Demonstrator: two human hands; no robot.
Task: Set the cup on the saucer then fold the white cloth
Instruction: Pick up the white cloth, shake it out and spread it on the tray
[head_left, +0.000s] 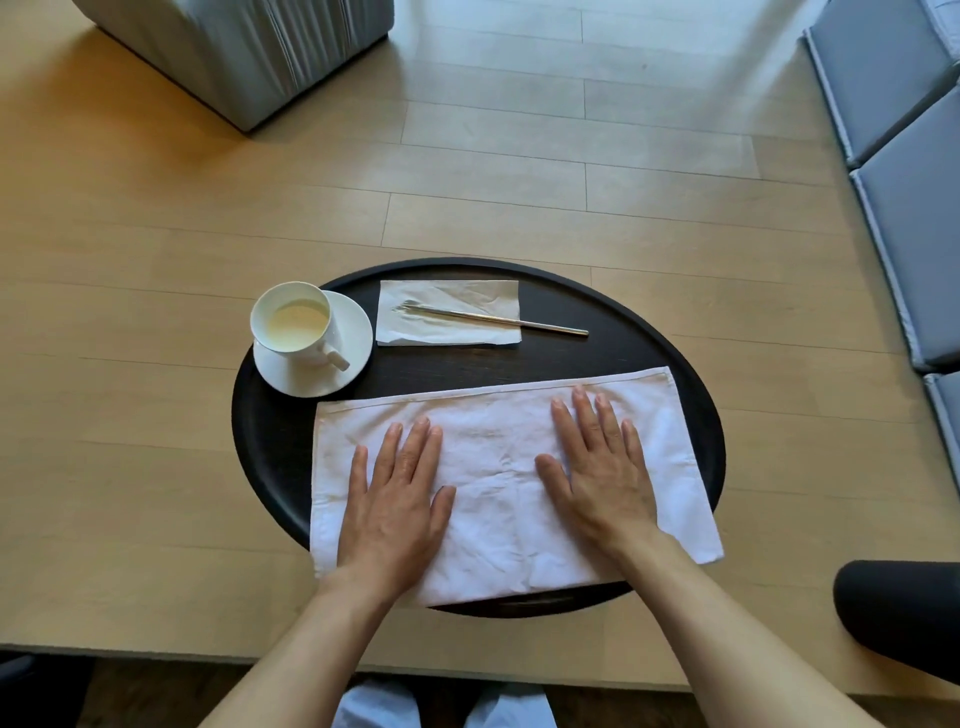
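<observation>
A white cup (292, 325) with pale liquid stands on a white saucer (340, 376) at the far left of a round black tray (649, 338). The white cloth (498, 467) lies as a wide rectangle across the near half of the tray, its near corners hanging past the rim. My left hand (397, 501) rests flat, palm down, on the cloth's left part. My right hand (597, 467) lies flat on its right part. Both hands have fingers spread and hold nothing.
A white paper napkin (457, 293) with a metal fork (498, 318) across it lies at the back of the tray. A grey upholstered block (244, 52) stands far left, blue-grey cushions (909, 156) at the right, a dark rounded object (904, 613) near right.
</observation>
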